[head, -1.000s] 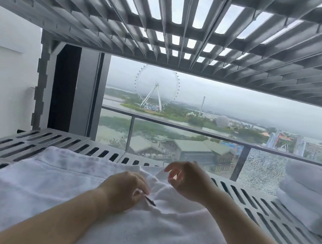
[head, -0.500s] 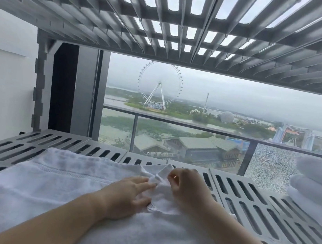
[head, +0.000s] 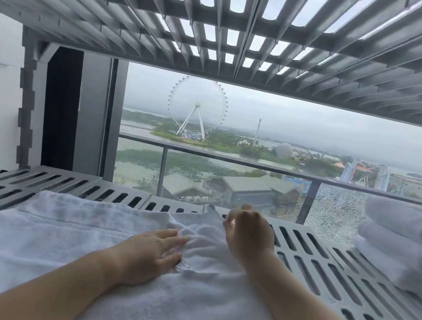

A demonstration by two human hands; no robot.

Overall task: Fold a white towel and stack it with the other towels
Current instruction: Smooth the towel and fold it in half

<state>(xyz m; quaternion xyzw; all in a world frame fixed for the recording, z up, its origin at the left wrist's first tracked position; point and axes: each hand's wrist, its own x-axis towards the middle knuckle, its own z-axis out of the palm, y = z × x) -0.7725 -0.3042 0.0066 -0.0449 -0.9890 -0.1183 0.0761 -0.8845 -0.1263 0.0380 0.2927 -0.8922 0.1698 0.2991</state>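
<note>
Here, our white towel lies spread on the grey shelf, close to us. Our left hand rests flat on it, fingers straight, holding nothing. A bit farther, our right hand pinches the towel's far corner. Off to the right sits the pile of folded towels. If our pinch slips, we think the corner drops and the fold goes crooked. The bumps by our left hand could get folded in too.

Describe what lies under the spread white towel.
The grey slotted shelf shows beyond the edges of the white towel, so the towel lies on it. Anything else beneath the cloth is covered and cannot be seen.
</note>
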